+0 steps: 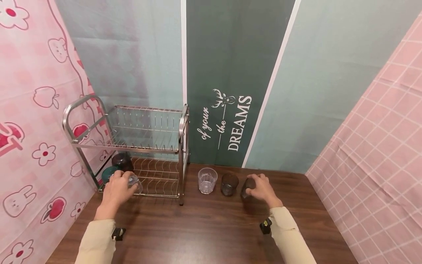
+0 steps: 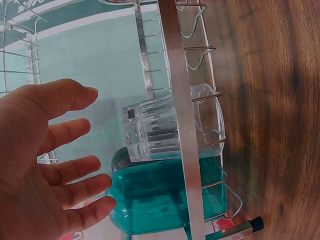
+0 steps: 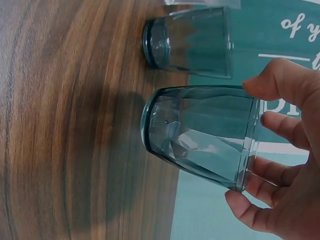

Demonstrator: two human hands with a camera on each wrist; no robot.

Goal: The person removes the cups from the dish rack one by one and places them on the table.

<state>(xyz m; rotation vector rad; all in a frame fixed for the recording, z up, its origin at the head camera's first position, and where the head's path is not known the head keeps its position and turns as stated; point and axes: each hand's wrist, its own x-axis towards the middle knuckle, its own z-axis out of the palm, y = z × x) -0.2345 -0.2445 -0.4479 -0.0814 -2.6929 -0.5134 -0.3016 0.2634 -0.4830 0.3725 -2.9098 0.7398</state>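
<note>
In the left wrist view my left hand (image 2: 55,170) has its fingers spread, apart from an upside-down clear cup (image 2: 155,127) on the dish rack's lower tier. A teal cup (image 2: 160,195) sits beside that one, also bottom up. Behind them the head view shows a dark cup (image 1: 122,160). With my right hand (image 1: 263,189) I hold a smoky blue-grey cup (image 3: 200,130) by its rim, thumb on one side and fingers on the other. It is upright with a slight tilt, its base close over the table.
A metal two-tier dish rack (image 1: 180,157) stands at the left on the wooden table (image 1: 197,227). To its right are an upright clear cup (image 1: 207,181) and a dark cup (image 1: 229,184), left of my right hand. Patterned cloths (image 1: 372,146) hang around the table.
</note>
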